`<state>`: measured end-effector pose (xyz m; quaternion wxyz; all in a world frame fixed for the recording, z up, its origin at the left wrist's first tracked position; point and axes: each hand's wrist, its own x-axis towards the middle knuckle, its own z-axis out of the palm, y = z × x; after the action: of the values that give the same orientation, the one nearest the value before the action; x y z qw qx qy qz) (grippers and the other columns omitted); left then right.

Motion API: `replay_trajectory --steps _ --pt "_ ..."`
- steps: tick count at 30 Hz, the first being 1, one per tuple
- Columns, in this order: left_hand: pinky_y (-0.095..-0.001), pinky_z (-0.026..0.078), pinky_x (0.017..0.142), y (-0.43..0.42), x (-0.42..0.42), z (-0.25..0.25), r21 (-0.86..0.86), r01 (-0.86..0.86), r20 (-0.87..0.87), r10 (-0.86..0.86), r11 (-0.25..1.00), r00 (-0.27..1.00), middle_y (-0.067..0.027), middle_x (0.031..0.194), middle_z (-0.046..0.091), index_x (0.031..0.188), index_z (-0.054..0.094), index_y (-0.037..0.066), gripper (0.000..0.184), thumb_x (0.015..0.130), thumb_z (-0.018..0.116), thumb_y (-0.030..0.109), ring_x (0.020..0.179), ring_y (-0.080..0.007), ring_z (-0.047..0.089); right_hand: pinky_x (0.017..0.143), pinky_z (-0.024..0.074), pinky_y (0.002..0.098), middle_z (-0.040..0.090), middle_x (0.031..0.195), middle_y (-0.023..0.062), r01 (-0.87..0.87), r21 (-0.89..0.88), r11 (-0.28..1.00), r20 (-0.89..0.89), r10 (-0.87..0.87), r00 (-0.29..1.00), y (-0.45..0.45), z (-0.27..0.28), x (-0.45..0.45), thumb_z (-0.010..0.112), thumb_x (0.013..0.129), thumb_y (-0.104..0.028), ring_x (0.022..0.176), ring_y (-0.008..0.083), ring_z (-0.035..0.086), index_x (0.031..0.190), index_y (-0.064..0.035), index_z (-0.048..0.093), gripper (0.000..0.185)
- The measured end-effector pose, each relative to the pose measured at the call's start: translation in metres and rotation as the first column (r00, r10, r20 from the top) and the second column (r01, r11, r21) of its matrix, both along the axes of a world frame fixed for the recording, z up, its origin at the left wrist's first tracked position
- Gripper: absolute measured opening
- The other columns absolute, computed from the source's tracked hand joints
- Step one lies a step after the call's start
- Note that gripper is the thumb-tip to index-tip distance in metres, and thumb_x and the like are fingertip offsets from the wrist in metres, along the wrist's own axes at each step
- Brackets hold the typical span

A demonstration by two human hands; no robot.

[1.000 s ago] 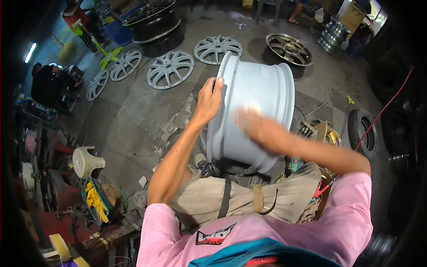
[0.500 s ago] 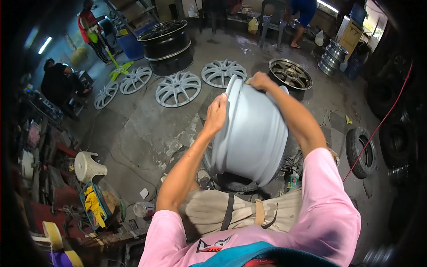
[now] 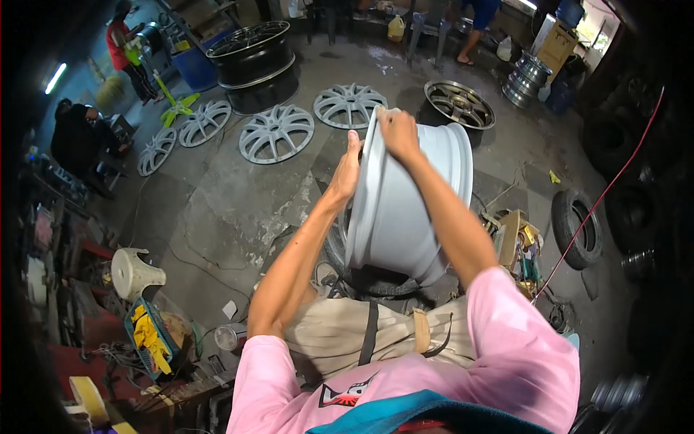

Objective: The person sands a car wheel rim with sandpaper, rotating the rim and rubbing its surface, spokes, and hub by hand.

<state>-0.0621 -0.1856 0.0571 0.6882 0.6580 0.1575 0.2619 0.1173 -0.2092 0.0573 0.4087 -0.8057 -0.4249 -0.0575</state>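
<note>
A grey-coated wheel rim (image 3: 405, 210) stands on its edge before my knees, resting on a tyre (image 3: 394, 288) that lies on the floor. My left hand (image 3: 347, 172) grips the rim's left face side, thumb up, with its other fingers partly hidden behind the edge. At the top, my right hand (image 3: 400, 136) presses on the barrel right beside the left lip. Its fingers are curled, and a small pale bit shows at the fingertips, too little to name.
Several grey spoked wheel faces (image 3: 277, 134) lie beyond the rim. Behind them are stacked black rims (image 3: 256, 76) and a bronze rim (image 3: 459, 105). A tyre (image 3: 576, 229) and a red hose (image 3: 614, 184) are at right. Leftward stand a stool (image 3: 137, 273) and a basket (image 3: 150, 336).
My right hand has slid from the middle of the barrel's top leftward to the lip. The rim has turned slightly, and the view has shifted a little. My left hand stays on the rim.
</note>
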Motion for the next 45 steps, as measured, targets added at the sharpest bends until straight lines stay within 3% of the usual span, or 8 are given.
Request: replay_trajectory --steps 6,9,12,24,29,34,39,45 --pt "-0.0366 0.034 0.115 0.052 -0.004 -0.015 -0.303 0.128 -0.048 -0.149 0.944 0.988 -0.0172 0.141 0.056 0.142 0.050 -0.006 0.114 0.092 0.004 0.085 0.134 -0.0259 0.049 0.076 0.0533 0.0485 0.072 0.086 0.0224 -0.166 0.070 0.984 0.055 0.162 0.985 0.031 -0.005 0.003 0.055 0.100 -0.036 0.084 0.0393 0.071 0.092 -0.0033 0.076 0.040" --pt "-0.0298 0.048 0.087 0.061 -0.009 -0.017 -0.534 0.168 0.041 -0.173 0.828 0.984 -0.0170 0.136 0.060 0.133 0.061 -0.003 0.114 0.091 0.004 0.085 0.123 -0.0217 0.055 0.108 0.0462 0.0441 0.060 0.138 0.0219 -0.354 0.236 0.905 0.373 0.252 0.893 -0.073 -0.026 -0.133 0.061 0.098 -0.012 0.129 0.0380 0.057 0.126 -0.0030 0.068 0.031" --pt "-0.0290 0.044 0.095 0.053 -0.009 -0.012 -0.287 0.187 -0.024 -0.203 0.939 0.979 -0.0148 0.139 0.058 0.140 0.054 -0.003 0.106 0.096 0.009 0.081 0.127 -0.0244 0.052 0.118 0.0370 0.0481 0.062 0.136 0.0187 -0.581 0.052 0.812 0.403 0.515 0.756 -0.149 -0.071 -0.168 0.060 0.091 -0.008 0.137 0.0365 0.051 0.126 0.0023 0.065 0.037" --pt "-0.0542 0.042 0.101 0.008 0.033 -0.017 0.392 -0.401 -0.051 0.455 0.828 0.889 -0.0397 0.114 0.061 0.108 0.063 -0.011 0.076 0.108 0.023 0.054 0.117 -0.0521 0.056 0.084 0.0529 0.0522 0.071 0.090 0.0275 0.070 -0.306 0.949 0.287 0.022 0.958 -0.011 -0.026 0.059 0.054 0.098 -0.031 0.094 0.0448 0.069 0.089 0.0052 0.072 0.042" --pt "-0.0519 0.048 0.096 0.006 0.023 -0.013 0.553 -0.282 -0.102 0.400 0.784 0.911 -0.0352 0.114 0.063 0.108 0.059 -0.012 0.059 0.098 0.055 0.046 0.109 -0.0496 0.061 0.118 0.0368 0.0468 0.054 0.147 0.0154 -0.392 -0.303 0.868 0.527 0.496 0.690 -0.205 -0.046 -0.112 0.066 0.086 -0.007 0.139 0.0329 0.049 0.138 -0.0033 0.060 0.053" --pt "-0.0499 0.051 0.093 -0.001 0.026 -0.017 0.628 -0.240 -0.104 0.385 0.741 0.917 -0.0321 0.112 0.064 0.110 0.056 -0.012 0.058 0.084 0.076 0.036 0.107 -0.0462 0.063 0.117 0.0387 0.0455 0.058 0.144 0.0125 -0.143 -0.399 0.906 0.638 0.386 0.666 -0.256 0.021 -0.031 0.062 0.090 -0.007 0.140 0.0301 0.049 0.133 -0.0081 0.063 0.044" --pt "-0.0486 0.051 0.091 -0.001 0.024 -0.011 0.638 -0.242 -0.129 0.411 0.731 0.902 -0.0297 0.109 0.065 0.110 0.058 -0.009 0.057 0.081 0.078 0.036 0.104 -0.0431 0.065 0.070 0.0503 0.0478 0.067 0.078 0.0274 -0.078 -0.566 0.821 0.227 0.247 0.942 -0.113 0.047 0.138 0.066 0.092 -0.038 0.072 0.0409 0.066 0.084 0.0043 0.073 0.043" --pt "-0.0485 0.051 0.087 0.006 0.024 -0.013 0.647 -0.272 -0.152 0.469 0.713 0.870 -0.0271 0.100 0.067 0.103 0.060 -0.006 0.049 0.088 0.073 0.039 0.097 -0.0424 0.066 0.078 0.0527 0.0463 0.072 0.084 0.0245 -0.181 -0.613 0.769 0.049 0.266 0.963 -0.054 0.015 0.177 0.061 0.094 -0.045 0.079 0.0377 0.070 0.097 -0.0010 0.077 0.047"
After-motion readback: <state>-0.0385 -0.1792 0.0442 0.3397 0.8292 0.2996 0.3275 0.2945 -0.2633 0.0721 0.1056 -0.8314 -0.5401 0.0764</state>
